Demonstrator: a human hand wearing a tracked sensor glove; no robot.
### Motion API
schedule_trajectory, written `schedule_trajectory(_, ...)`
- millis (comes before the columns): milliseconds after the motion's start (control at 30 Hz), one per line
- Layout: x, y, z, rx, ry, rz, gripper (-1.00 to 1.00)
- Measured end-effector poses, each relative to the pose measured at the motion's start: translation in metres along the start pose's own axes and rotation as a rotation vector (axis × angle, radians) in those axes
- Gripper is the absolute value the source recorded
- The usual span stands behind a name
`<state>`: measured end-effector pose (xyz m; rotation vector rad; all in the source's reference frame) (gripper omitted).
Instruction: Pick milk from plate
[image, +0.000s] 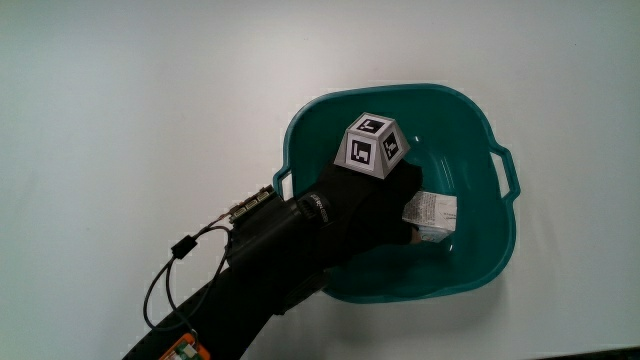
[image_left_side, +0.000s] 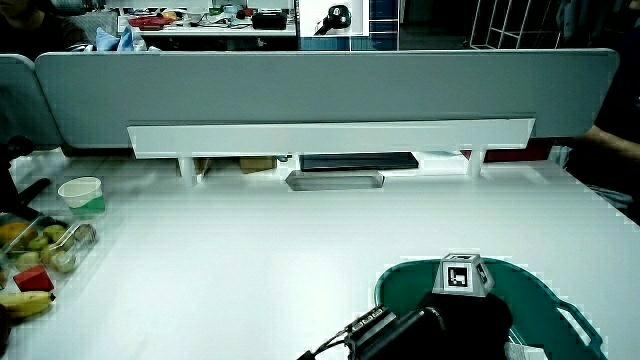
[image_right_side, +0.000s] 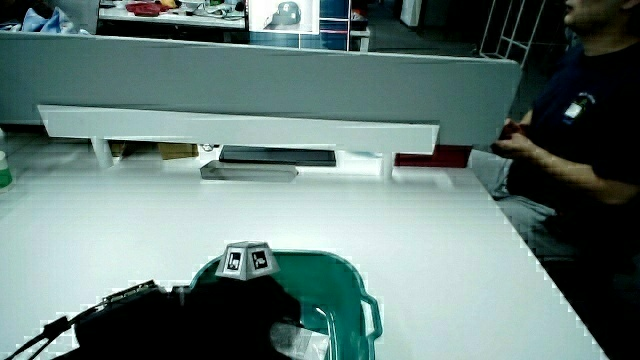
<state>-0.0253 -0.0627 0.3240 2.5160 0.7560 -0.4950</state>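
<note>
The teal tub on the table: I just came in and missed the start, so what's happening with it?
A hand in a black glove reaches down into the teal tub, which serves as the plate here. Its fingertips are at a small white milk carton lying on the tub's floor. Whether the grip has closed on the carton cannot be seen, and the carton does not look lifted yet.

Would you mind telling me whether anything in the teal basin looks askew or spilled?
The milk carton lies on its side in the teal basin, not upright, beside the hand reaching into it. No spill shows. The task says plate, but this is a handled basin.
</note>
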Motion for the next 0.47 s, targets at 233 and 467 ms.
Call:
schedule_trajectory(233,-0.025,-0.012,0.012,0.033,-0.058,-0.054,1.00)
schedule_trajectory(467,-0.052,-0.031,0.028,0.051,-0.107,0.048,1.00)
